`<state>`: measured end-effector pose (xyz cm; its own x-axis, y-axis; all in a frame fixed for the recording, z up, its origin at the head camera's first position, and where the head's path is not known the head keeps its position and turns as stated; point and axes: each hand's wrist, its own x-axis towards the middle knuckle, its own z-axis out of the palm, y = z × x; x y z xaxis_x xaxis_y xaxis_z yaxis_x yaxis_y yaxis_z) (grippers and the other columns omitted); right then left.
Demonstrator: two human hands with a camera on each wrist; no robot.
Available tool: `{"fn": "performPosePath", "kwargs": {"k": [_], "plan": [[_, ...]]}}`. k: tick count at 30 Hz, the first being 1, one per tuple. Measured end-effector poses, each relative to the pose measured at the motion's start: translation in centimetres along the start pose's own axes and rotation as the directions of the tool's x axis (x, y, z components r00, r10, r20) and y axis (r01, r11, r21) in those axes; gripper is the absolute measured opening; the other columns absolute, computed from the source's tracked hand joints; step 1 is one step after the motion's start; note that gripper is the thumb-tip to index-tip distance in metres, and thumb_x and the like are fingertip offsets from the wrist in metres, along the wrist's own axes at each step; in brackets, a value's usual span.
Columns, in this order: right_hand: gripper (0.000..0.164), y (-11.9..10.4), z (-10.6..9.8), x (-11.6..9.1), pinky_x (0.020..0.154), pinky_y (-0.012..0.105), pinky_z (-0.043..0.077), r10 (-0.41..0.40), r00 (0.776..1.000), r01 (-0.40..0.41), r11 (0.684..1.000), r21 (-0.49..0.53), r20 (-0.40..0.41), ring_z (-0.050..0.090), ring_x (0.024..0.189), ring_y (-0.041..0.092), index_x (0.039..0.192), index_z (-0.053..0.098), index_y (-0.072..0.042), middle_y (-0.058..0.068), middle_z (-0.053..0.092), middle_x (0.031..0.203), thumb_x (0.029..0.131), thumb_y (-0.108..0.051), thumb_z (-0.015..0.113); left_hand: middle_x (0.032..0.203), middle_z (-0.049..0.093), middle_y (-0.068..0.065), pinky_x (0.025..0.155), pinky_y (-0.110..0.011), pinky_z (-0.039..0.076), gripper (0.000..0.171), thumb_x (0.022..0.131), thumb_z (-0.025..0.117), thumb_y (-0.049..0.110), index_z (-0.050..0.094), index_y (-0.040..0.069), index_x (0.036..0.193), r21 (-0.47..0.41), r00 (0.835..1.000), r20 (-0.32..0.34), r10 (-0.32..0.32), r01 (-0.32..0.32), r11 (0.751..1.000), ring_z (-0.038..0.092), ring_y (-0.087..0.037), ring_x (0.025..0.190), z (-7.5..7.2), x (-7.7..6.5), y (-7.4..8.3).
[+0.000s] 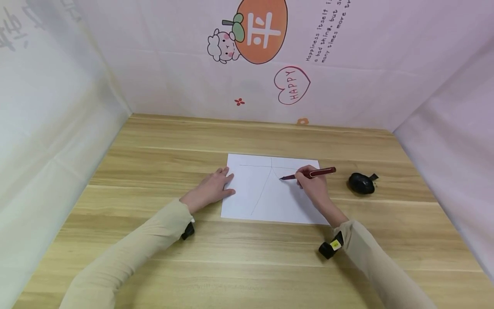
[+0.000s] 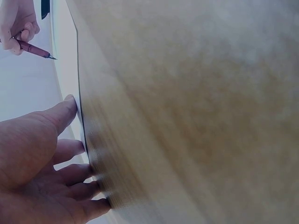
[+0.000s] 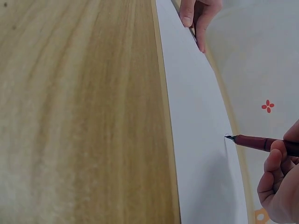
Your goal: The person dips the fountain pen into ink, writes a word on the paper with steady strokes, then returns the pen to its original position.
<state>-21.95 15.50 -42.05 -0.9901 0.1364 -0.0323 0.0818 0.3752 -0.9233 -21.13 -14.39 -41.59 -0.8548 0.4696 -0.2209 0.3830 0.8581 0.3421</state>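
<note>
A sheet of white paper lies on the wooden table, bearing thin lines: a level one, a short upright one crossing it, a long slant to the lower left and a short stroke to the lower right. My right hand grips a dark red fountain pen, its nib at the end of the short stroke. In the right wrist view the pen's nib meets the paper. My left hand rests on the paper's left edge, fingers spread. The left wrist view shows its thumb and fingertips along that edge.
A small shiny black object with a short tab sits on the table right of the paper. Behind the table hangs a pale printed cloth; more white cloth borders both sides. Black cameras are strapped at both wrists.
</note>
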Motion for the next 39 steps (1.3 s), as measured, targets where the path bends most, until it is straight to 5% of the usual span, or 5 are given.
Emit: {"fn": "performPosePath", "kwargs": {"k": [39], "plan": [[0.018, -0.5, -1.6, -0.5, 0.049, 0.02, 0.038, 0.009, 0.996, -0.001, 0.996, -0.093, 0.094, 0.049, 0.053, 0.004, 0.094, 0.059, 0.003, -0.009, 0.052, 0.057, 0.085, -0.012, 0.054, 0.151, 0.026, -0.025, 0.112, -0.051, 0.029, 0.059, 0.094, 0.054, 0.034, 0.04, 0.001, 0.141, 0.029, 1.0, -0.011, -0.017, 0.017, 0.999, 0.027, -0.041, 0.14, 0.0, 0.5, 0.0]]}}
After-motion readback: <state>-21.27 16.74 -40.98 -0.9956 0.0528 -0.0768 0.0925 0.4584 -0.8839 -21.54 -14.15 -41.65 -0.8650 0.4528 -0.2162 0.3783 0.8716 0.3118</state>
